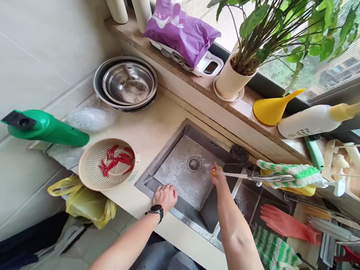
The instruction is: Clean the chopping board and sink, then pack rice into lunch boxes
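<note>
Kitchen counter under a window: the right hand was pinched closed on a small yellow tip at the end of a thin white rod, above a steel sink. The left hand, with a black watch, was curled at the sink's near edge; whether it held anything could not be told. A striped green cloth lay over the rod, and a beige strainer of red chilies sat on the counter.
</note>
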`<move>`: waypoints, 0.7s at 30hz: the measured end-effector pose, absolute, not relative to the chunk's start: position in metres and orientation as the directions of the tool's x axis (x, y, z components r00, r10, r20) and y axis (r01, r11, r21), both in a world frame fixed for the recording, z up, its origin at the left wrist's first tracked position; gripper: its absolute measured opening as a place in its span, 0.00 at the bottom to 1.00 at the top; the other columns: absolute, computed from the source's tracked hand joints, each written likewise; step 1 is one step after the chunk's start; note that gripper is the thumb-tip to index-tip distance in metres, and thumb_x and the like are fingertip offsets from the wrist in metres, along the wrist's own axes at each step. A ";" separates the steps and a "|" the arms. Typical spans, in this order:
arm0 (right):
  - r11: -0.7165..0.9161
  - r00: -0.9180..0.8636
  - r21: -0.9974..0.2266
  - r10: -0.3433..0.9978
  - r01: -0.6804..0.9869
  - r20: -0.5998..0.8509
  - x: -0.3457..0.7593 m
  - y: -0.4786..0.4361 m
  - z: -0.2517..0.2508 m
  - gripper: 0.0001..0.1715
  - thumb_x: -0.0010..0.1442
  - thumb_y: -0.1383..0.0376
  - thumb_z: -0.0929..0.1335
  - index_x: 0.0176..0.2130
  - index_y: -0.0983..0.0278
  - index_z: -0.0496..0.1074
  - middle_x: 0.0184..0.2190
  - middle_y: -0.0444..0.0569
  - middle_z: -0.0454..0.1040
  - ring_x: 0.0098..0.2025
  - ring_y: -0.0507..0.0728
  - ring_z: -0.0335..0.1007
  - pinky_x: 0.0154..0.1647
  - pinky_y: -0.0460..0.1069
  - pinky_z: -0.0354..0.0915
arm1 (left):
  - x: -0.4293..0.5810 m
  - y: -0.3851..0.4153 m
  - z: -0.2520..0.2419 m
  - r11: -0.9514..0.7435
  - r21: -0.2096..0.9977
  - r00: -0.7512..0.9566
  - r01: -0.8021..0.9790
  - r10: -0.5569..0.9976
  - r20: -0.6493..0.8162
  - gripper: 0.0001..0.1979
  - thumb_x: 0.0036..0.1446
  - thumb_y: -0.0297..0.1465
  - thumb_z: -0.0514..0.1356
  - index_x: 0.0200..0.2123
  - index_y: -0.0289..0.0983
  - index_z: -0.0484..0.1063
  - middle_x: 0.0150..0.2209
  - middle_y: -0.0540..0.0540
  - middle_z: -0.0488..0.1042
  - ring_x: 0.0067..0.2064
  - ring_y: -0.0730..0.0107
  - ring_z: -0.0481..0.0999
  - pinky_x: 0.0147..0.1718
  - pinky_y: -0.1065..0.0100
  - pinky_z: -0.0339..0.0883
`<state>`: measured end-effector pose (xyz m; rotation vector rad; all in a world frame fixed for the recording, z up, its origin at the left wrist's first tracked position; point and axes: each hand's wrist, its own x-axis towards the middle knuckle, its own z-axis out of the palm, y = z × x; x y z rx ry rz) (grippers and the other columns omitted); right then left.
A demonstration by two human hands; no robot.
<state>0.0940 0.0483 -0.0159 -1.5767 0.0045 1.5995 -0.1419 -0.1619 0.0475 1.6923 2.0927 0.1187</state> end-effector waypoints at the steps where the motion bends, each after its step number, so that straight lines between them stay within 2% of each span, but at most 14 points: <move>1: -0.638 0.159 -0.524 0.539 -0.564 -0.827 0.094 0.043 -0.016 0.13 0.58 0.75 0.70 0.34 0.61 0.63 0.25 0.40 0.72 0.25 0.49 0.70 0.22 0.39 0.65 | -0.142 -0.162 0.048 0.249 0.338 -0.154 0.908 0.946 -0.284 0.18 0.68 0.30 0.50 0.35 0.37 0.80 0.37 0.39 0.82 0.41 0.54 0.81 0.44 0.55 0.63; 4: -0.690 0.127 -0.456 0.473 -0.562 -0.872 0.097 0.022 -0.018 0.12 0.55 0.76 0.69 0.35 0.61 0.65 0.29 0.43 0.75 0.31 0.54 0.76 0.29 0.47 0.75 | -0.142 -0.162 0.049 0.244 0.338 -0.149 0.909 0.947 -0.284 0.18 0.68 0.30 0.49 0.35 0.37 0.80 0.37 0.40 0.81 0.40 0.54 0.81 0.44 0.55 0.63; 8: -0.740 0.117 -0.388 0.391 -0.550 -0.913 0.100 0.007 -0.022 0.05 0.56 0.69 0.68 0.32 0.60 0.66 0.25 0.43 0.73 0.26 0.57 0.73 0.29 0.53 0.76 | -0.142 -0.162 0.048 0.244 0.344 -0.149 0.907 0.949 -0.278 0.19 0.68 0.30 0.49 0.35 0.37 0.80 0.36 0.40 0.81 0.40 0.54 0.81 0.44 0.55 0.63; 17: -0.611 0.006 -0.470 0.606 -0.637 -0.795 0.088 0.057 0.009 0.04 0.62 0.62 0.67 0.37 0.59 0.69 0.30 0.46 0.76 0.34 0.56 0.76 0.33 0.52 0.77 | -0.142 -0.163 0.047 0.238 0.310 -0.152 0.921 0.949 -0.277 0.20 0.69 0.30 0.48 0.35 0.37 0.80 0.36 0.40 0.82 0.40 0.56 0.80 0.45 0.56 0.63; 21: -0.626 0.015 -0.464 0.586 -0.627 -0.810 0.086 0.043 0.013 0.08 0.61 0.61 0.71 0.37 0.60 0.68 0.30 0.45 0.76 0.34 0.57 0.77 0.30 0.53 0.77 | -0.141 -0.162 0.048 0.243 0.320 -0.156 0.916 0.949 -0.273 0.20 0.68 0.30 0.48 0.35 0.37 0.80 0.36 0.40 0.81 0.39 0.56 0.80 0.44 0.57 0.63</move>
